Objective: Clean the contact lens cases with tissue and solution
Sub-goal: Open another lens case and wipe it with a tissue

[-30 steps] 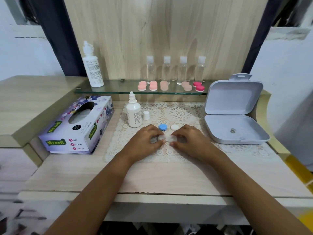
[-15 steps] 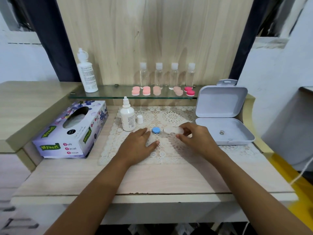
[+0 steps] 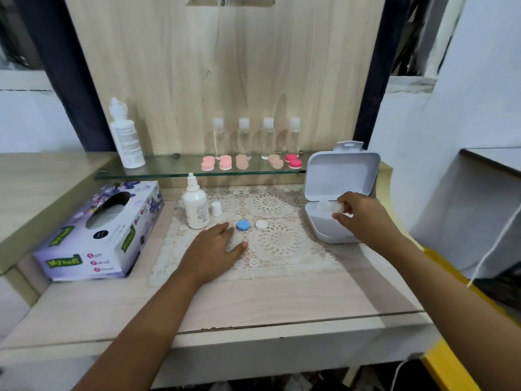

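Moved: right hand (image 3: 359, 220) has gone from beside the caps over to the open box (image 3: 341, 176) at the right, and the lens case (image 3: 334, 206) has gone with it.
Right grip: thumb and fingertips pinching the lens case, fingers curled round it.
Lens case: clear-white, held over the lower half of the box, near the hinge; whether it touches the box I cannot tell.
Left hand (image 3: 215, 251): palm down on the lace mat (image 3: 282, 249), much as before.
Left grip: spread, fingers straight and flat on the mat.
Caps: blue cap (image 3: 242, 225) and white cap (image 3: 261, 224) side by side on the mat, apart from each other, just beyond the left fingertips.
Dropper bottle (image 3: 195, 206): upright at the mat's back left corner, uncapped, with its small cap (image 3: 216, 208) just to its right.
Tissue box (image 3: 98, 230): on the surface (image 3: 253, 303), left of the mat.
Glass shelf (image 3: 169, 172): tall white bottle (image 3: 125, 136) at the left, a row of clear bottles (image 3: 244, 139), pink cases (image 3: 225, 162) in front of them.
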{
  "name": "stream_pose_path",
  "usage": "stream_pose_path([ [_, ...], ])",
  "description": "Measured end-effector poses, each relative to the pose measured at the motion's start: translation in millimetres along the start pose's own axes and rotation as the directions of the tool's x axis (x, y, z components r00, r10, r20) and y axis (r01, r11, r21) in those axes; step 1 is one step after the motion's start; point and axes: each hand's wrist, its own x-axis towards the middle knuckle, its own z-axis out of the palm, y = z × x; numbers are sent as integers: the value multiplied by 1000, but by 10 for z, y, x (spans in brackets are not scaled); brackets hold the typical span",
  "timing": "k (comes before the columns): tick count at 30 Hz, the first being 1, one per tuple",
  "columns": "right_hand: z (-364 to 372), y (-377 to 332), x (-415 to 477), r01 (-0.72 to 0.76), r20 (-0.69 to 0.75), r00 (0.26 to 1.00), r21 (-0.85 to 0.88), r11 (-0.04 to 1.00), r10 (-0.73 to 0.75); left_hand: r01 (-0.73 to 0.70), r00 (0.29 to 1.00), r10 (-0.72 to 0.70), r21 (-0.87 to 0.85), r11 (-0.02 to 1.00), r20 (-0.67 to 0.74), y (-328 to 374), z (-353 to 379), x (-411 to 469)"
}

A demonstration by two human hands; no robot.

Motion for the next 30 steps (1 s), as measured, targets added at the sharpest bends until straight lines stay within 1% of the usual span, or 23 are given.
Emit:
stream_pose_path([
  [2,-26,86,36,34,49,998,-94,995,-29,-3,1000,3,-8,1000,-7,-4,0,-3],
  [4,-49,125,58,128,87,990,-229,965,-110,-8,1000,8,-12,1000,-11,-4,-6,-5],
  [6,-33,188,92,256,138,966,-360,897,-220,-4,1000,4,-8,1000,-6,-6,-7,-6],
  [9,-68,183,127,409,240,912,-506,759,-332,-2,1000,2,-5,1000,-6,-11,-1,-2],
  [12,-93,150,135,531,308,846,-562,634,-436,-4,1000,4,-1,1000,-8,-5,-6,0],
  [13,-92,145,140,549,317,833,-572,610,-453,-4,1000,4,0,1000,-9,-6,-5,0],
  [15,-69,177,163,566,316,820,-571,595,-477,-3,1000,3,0,1000,-10,-7,-3,-1],
  [17,-51,203,175,566,301,819,-563,602,-489,-2,1000,2,-2,1000,-13,-5,-3,0],
  [20,-16,249,176,550,248,828,-532,644,-503,-5,1000,5,-7,1000,-21,-4,-4,2],
  [22,22,285,177,510,182,854,-478,715,-487,-6,1000,6,-9,1000,-21,-7,-3,1],
  [23,37,291,180,473,127,875,-437,765,-468,-5,1000,5,-9,1000,-21,-9,1,3],
  [25,66,239,176,372,-9,919,-306,876,-393,-6,1000,6,-12,1000,-25,-13,5,5],
  [27,96,106,154,263,-135,950,-134,955,-280,-8,1000,7,-15,1000,-30,-17,10,9],
  [28,120,25,144,218,-184,957,-54,974,-224,-8,999,8,-16,1000,-34,-20,12,8],
  [30,188,-160,116,183,-224,961,77,980,-162,-5,999,4,-25,1000,-35,-24,14,8],
])
